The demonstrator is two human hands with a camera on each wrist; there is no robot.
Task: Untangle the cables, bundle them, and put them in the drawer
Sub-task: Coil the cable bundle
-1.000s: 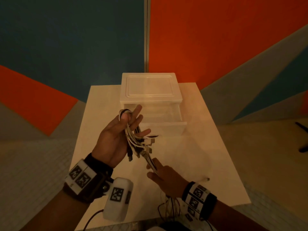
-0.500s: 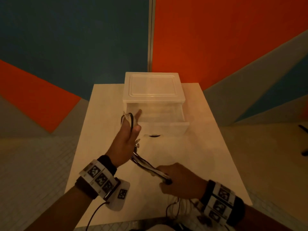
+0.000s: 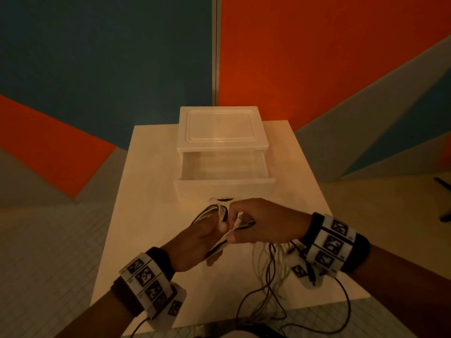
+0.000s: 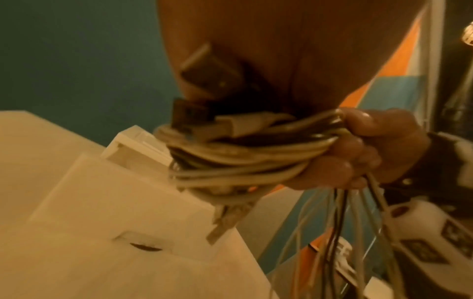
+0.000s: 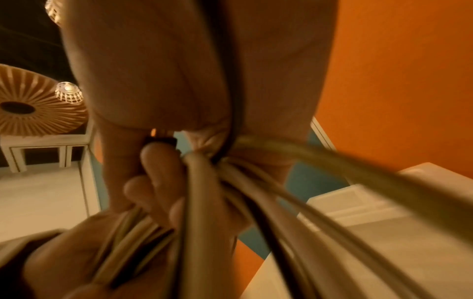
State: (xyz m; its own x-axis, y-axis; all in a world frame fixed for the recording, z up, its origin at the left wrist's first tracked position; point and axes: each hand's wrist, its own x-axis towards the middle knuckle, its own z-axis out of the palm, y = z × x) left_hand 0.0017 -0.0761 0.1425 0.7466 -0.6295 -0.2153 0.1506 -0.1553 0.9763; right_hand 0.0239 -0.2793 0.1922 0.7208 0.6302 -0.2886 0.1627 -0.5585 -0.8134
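Cables (image 3: 223, 213), white and black, sit gathered in a bunch between both hands just in front of the plastic drawer unit (image 3: 220, 132), above the white table (image 3: 146, 191). From the head camera, the left hand (image 3: 195, 242) has its fingers curled around the bunch from below, and the right hand (image 3: 261, 220) has its fingers bent over the top of the same bunch, thumb and fingertips pinching strands. Loose cable lengths hang from under the right hand toward the table edge nearest the person. The drawer (image 3: 223, 172) of the unit is pulled out toward the hands, and nothing can be made out inside it. Both wrists wear bands with black-and-white square markers. The left wrist camera shows the coiled cables (image 4: 245, 159) looped in several turns below the left palm, with USB-type plugs (image 4: 204, 81) poking out at the near side of the coil; the right hand's fingers (image 4: 363, 151) clamp the loops at their far side, and free strands drop away beneath them. The drawer unit (image 4: 128, 182) lies behind the coil. The right wrist camera, blurred, shows the right hand (image 5: 199, 81) closed on cable strands (image 5: 256, 192) that sweep toward the lens, with the left hand's fingers (image 5: 158, 182) wrapped about the bunch below it.
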